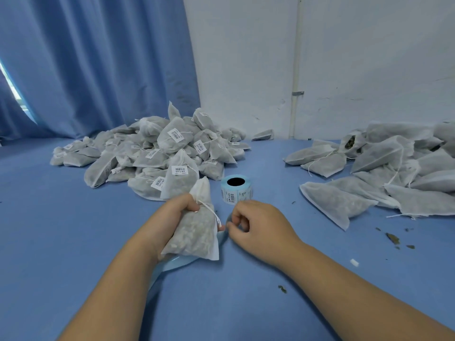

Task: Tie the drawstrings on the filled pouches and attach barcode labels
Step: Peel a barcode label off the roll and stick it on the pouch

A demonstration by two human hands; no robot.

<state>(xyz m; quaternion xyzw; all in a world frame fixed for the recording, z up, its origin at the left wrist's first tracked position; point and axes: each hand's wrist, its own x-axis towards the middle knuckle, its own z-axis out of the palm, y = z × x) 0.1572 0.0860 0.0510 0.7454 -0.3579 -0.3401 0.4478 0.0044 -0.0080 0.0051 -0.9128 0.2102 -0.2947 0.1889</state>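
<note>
Now, pouch [194,232] in L hand [170,216]

The table [73,242] and curtain [86,57] are mid blue, the wall [369,57] off-white. The pouch [194,232] is pale grey-white over mottled grey-green filling, its drawstring [209,209] white. The label roll [236,190] and liner strip [177,263] are pale blue. The labels [179,170] are white with black bars.
</note>
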